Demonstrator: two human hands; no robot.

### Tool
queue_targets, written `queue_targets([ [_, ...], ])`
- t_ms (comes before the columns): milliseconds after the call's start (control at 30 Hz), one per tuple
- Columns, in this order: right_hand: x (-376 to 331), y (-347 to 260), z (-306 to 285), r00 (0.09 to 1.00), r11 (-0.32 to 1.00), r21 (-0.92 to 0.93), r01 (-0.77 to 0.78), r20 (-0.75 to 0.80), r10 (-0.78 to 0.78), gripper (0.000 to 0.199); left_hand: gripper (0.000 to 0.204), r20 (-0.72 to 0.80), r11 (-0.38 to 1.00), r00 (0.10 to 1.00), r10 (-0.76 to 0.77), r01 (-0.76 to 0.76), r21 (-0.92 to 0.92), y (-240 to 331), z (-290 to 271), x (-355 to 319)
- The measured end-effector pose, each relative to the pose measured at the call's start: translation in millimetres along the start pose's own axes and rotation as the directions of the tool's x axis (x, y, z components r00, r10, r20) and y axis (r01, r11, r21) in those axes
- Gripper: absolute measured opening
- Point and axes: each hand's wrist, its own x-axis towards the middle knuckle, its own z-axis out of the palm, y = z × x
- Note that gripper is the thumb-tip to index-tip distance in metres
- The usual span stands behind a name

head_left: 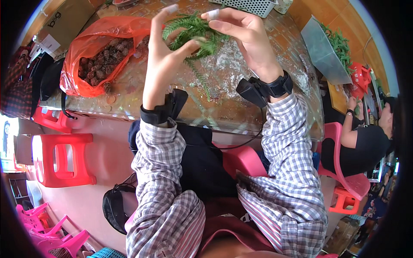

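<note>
A bunch of green artificial evergreen sprigs point(193, 32) is held up over the table between my two hands. My left hand point(165, 56) has its thumb pressed against the greenery's near side and one finger raised; its other fingers are partly hidden. From the right, my right hand point(249, 36) pinches the top edge of the bunch between thumb and fingers. White tape wraps some fingertips. One long sprig point(200, 77) hangs below the bunch. Each wrist wears a black strap with a box-shaped device.
Pine cones point(103, 62) fill an orange-red plastic bag point(71, 71) on the left. White flakes point(228, 58) litter the table point(172, 105). A white basket point(254, 6) stands at the back, and a clear bin point(318, 47) of greenery at right. Another person point(370, 142) sits at right, near stools.
</note>
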Motion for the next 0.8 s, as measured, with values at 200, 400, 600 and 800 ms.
queue_targets([
  [200, -1, -2, -1, 0.977, 0.907, 0.392, -0.152, 0.2, 0.077, 0.019, 0.052, 0.283, 0.882, 0.95, -0.134, 0.245, -0.403, -9, -10, 1],
  [400, -4, 1, 4, 0.953, 0.841, 0.518, -0.16, 0.304, -0.006, 0.019, 0.048, 0.422, 0.659, 0.898, -0.129, 0.395, -0.64, -11, -20, -8],
  [600, -3, 1, 5, 0.92, 0.844, 0.5, -0.195, 0.391, -0.019, 0.019, 0.047, 0.449, 0.443, 0.859, -0.244, 0.511, -0.737, -31, -24, -8],
  [800, -6, 3, -1, 0.938, 0.83, 0.517, -0.207, 0.345, 0.019, 0.014, 0.032, 0.655, 0.122, 0.727, -0.206, 0.683, -0.72, -41, -8, -1],
])
